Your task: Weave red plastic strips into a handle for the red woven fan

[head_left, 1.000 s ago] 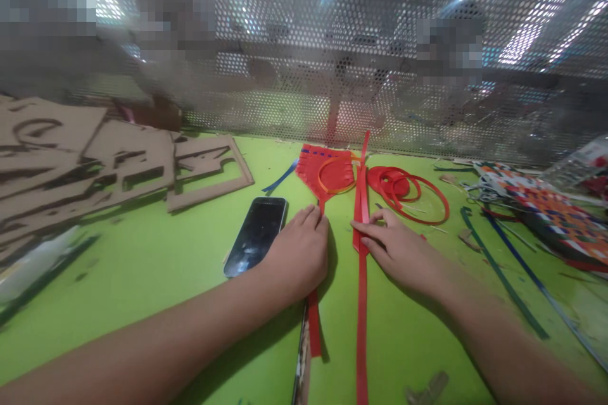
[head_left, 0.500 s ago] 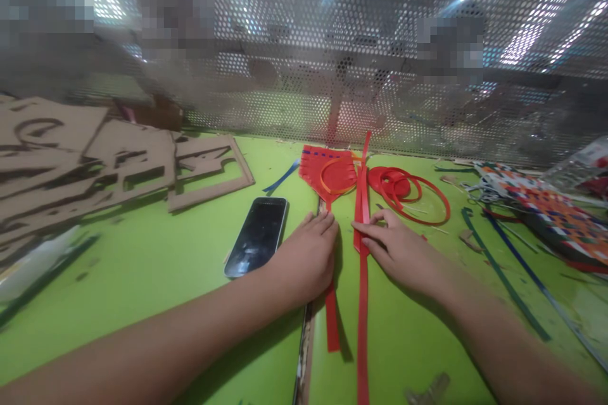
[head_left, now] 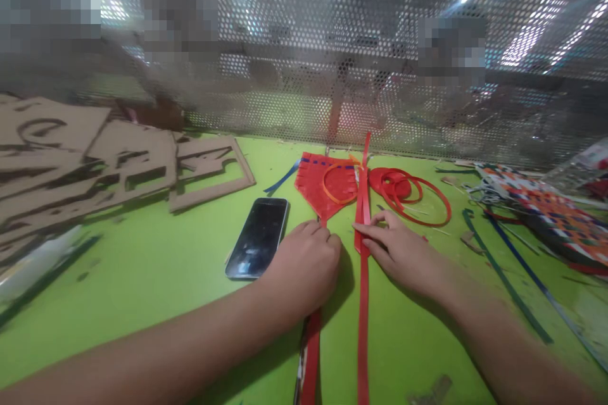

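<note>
My left hand (head_left: pixel 306 262) is closed round a red strip (head_left: pixel 311 354) that runs from the point of a red woven piece (head_left: pixel 323 186) with a blue dashed line along its top. An orange loop (head_left: pixel 327 183) lies over that piece. My right hand (head_left: pixel 399 250) has its thumb and fingertips pinched at a bundle of long red strips (head_left: pixel 361 221), which lies lengthwise on the table. A black phone (head_left: pixel 259 237) lies beside my left hand. Just beyond my right hand sits a coil of red strip (head_left: pixel 394 183).
Cut cardboard sheets (head_left: pixel 142 158) are piled at the left, with a white bottle (head_left: pixel 42 259) in front. A woven multicoloured piece (head_left: pixel 546 202) and green strips (head_left: pixel 503 285) lie right. A perforated metal screen (head_left: pixel 294 76) stands across the back of the green table (head_left: pixel 156 291).
My left hand has closed and drawn the red strip toward me, and the red woven piece has slid slightly nearer. My right hand stays at the red strips.
</note>
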`<control>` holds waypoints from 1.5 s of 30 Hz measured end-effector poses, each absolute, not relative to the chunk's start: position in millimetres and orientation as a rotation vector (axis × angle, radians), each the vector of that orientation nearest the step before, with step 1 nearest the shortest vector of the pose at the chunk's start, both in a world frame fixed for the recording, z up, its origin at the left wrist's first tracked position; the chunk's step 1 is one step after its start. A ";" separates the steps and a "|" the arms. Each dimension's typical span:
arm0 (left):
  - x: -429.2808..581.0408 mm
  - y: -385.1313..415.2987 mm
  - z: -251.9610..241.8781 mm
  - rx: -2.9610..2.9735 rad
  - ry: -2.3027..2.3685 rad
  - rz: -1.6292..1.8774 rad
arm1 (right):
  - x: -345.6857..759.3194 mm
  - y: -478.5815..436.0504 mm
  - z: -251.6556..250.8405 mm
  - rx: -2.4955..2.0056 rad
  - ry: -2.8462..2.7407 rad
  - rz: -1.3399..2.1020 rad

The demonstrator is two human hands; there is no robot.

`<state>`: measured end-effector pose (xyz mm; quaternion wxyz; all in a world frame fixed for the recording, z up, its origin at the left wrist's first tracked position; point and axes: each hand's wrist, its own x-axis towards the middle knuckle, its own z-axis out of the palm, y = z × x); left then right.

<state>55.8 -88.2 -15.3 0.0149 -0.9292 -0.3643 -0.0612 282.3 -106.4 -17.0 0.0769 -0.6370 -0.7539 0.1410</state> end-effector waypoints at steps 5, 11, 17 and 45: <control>56.6 -80.6 -32.0 -2.848 -1.126 -0.256 | 283.6 -106.5 -18.3 -1.864 -2.254 0.404; 56.9 -84.0 -29.5 -2.923 -1.175 -0.273 | 282.2 -107.4 -16.2 -1.838 -2.262 0.393; 58.8 -102.5 -20.4 -3.349 -0.843 -0.357 | 283.8 -105.9 -21.0 -1.802 -2.271 0.391; 54.8 -100.1 -26.0 -3.500 -0.757 -0.220 | 297.3 -106.5 -10.7 -1.870 -2.284 0.309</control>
